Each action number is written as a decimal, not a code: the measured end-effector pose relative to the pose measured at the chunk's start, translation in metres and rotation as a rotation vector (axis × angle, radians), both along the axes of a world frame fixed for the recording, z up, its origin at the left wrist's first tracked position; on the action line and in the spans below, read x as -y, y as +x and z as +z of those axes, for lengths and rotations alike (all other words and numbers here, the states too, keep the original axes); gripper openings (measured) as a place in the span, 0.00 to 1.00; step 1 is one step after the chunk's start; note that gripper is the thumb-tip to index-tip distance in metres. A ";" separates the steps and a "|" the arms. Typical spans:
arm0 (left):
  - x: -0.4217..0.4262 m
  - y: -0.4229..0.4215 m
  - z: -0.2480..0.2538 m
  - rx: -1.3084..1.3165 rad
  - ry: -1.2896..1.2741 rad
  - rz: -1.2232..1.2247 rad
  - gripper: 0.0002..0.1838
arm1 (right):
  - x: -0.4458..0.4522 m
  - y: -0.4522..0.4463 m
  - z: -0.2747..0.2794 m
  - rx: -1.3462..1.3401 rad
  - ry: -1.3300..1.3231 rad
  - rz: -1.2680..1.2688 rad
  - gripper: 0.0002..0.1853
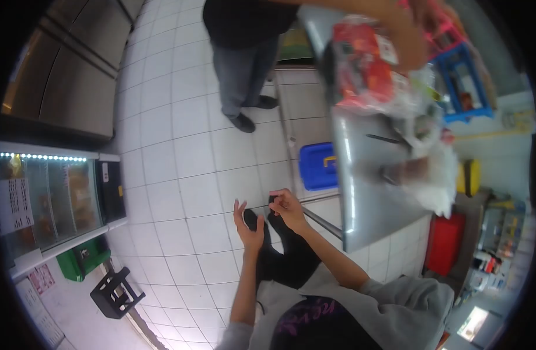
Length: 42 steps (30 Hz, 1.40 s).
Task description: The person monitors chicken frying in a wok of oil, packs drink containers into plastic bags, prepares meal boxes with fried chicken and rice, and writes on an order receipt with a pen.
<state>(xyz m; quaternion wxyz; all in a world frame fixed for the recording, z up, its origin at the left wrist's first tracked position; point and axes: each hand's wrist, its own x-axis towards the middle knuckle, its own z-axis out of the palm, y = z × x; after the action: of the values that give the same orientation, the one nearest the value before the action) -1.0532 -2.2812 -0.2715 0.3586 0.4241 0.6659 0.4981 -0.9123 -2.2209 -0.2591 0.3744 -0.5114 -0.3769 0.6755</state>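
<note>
My left hand (251, 231) is raised in front of my body, fingers spread and thumb apart, with nothing in it. Beside it is my right hand (288, 210), its fingers loosely bent; a dark gap shows between a stretched finger and the ones below, and I see no object there. Both hands hang in the air above my black trousers (288, 256) and dark shoes, touching neither each other nor the table. Nearest to the right hand is the steel table (361, 192). On it lie a clear plastic bag with red packs (364, 67) and a dark stick-like item (383, 139).
Another person (244, 58) stands at the table's far end, an arm blurred over the bags. A white plastic bag (440, 181) and a blue crate (463, 84) are at the right. A blue lidded box (317, 166) sits below the table. A glass-door fridge (52, 198) and black stool (116, 294) are left.
</note>
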 end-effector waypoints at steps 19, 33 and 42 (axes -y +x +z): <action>0.021 -0.063 -0.389 -0.850 0.027 0.112 0.22 | -0.327 0.206 -0.729 1.205 -0.038 -0.420 0.36; -0.145 -0.071 -0.089 -0.227 0.414 -0.221 0.58 | -0.181 -0.032 -0.102 -0.182 0.246 -0.148 0.32; -0.144 -0.110 0.249 -0.220 0.067 -0.837 0.23 | -0.159 -0.025 0.283 -0.349 0.543 -0.249 0.36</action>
<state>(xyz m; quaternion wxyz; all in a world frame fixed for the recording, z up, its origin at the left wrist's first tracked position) -1.1631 -2.1375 -0.0220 0.4426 0.7194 0.4545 0.2829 -0.9376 -2.0617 0.0243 0.6352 -0.3121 -0.4078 0.5769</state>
